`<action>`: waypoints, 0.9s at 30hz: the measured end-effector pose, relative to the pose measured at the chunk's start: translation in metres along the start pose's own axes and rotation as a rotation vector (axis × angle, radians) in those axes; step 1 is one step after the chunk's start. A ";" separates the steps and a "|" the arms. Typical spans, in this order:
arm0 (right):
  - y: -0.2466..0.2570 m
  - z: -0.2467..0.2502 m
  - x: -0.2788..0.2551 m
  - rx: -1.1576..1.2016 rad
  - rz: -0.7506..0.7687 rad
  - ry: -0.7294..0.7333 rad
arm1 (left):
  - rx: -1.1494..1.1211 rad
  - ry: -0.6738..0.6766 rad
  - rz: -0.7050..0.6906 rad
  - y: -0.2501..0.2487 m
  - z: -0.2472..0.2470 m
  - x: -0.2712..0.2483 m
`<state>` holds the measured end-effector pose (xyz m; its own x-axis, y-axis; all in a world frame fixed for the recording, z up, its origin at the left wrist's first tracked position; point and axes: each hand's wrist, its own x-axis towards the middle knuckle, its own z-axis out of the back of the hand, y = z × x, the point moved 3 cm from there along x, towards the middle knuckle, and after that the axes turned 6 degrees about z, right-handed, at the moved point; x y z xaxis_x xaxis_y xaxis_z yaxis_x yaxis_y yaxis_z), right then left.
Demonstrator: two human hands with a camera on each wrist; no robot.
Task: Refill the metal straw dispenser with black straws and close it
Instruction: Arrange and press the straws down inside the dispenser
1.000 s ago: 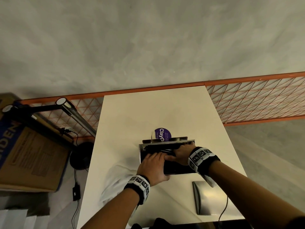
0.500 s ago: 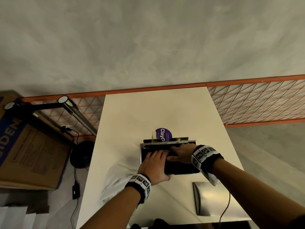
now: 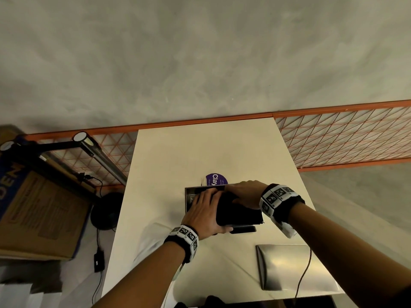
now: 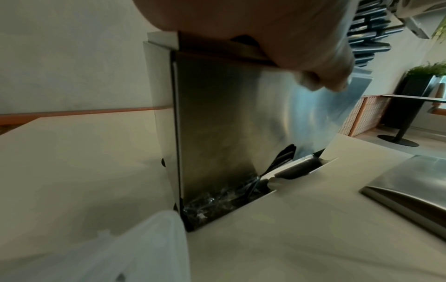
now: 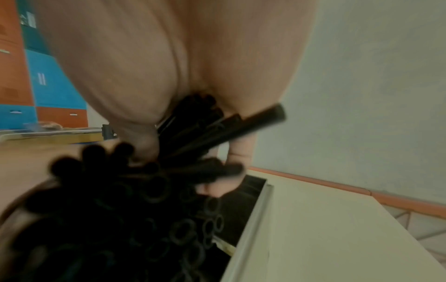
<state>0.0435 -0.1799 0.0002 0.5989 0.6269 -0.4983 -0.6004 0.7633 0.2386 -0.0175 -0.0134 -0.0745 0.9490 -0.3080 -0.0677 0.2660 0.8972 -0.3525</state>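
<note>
- Metal straw dispenser (image 3: 189,200) upright mid-table (image 3: 200,152), top open, packed with black straws (image 3: 238,213).
- Left hand (image 3: 205,215) at its 7 o'clock: fingers flat over straws, thumb on front wall.
- Right hand (image 3: 245,193) at 2 o'clock, fingers curled round a straw bunch.
- Loose lid (image 3: 287,266) lies at 5 o'clock.

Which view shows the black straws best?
Right wrist: the straws fill the frame, their open ends visible, some gripped by the right hand. Head view shows only a dark mass between both hands. Left wrist shows few, at the dispenser's bottom slot.
</note>
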 end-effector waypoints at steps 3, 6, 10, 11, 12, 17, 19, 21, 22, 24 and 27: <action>-0.002 0.001 -0.003 -0.011 0.035 -0.043 | -0.055 -0.033 0.007 0.000 0.003 0.003; -0.005 0.004 -0.005 -0.021 0.077 -0.072 | -0.070 -0.051 0.029 0.002 0.004 0.011; -0.009 0.009 -0.003 -0.024 0.080 -0.094 | -0.099 -0.052 0.052 0.002 0.009 0.023; -0.011 0.008 -0.003 -0.018 0.075 -0.092 | -0.092 -0.031 0.044 0.001 0.010 0.026; -0.013 0.007 -0.003 -0.004 0.060 -0.085 | -0.086 0.003 0.040 -0.001 0.011 0.028; -0.025 0.009 -0.006 0.241 -0.019 -0.144 | -0.166 0.242 0.103 -0.001 0.015 0.041; -0.031 0.011 -0.009 0.345 -0.039 -0.211 | -0.205 0.350 0.133 -0.001 0.017 0.048; -0.038 0.011 -0.012 0.402 -0.067 -0.251 | -0.222 0.428 0.145 -0.002 0.020 0.056; -0.041 0.010 -0.015 0.445 -0.089 -0.278 | -0.223 0.454 0.150 -0.002 0.020 0.060; -0.049 0.006 -0.022 0.570 -0.134 -0.365 | -0.226 0.491 0.156 -0.003 0.020 0.067; -0.062 -0.008 -0.034 0.840 -0.231 -0.565 | -0.224 0.505 0.148 -0.003 0.018 0.073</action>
<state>0.0556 -0.2498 -0.0040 0.9436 0.2680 -0.1944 -0.0062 0.6015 0.7988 0.0538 -0.0330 -0.0616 0.7600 -0.3463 -0.5499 0.0417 0.8704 -0.4906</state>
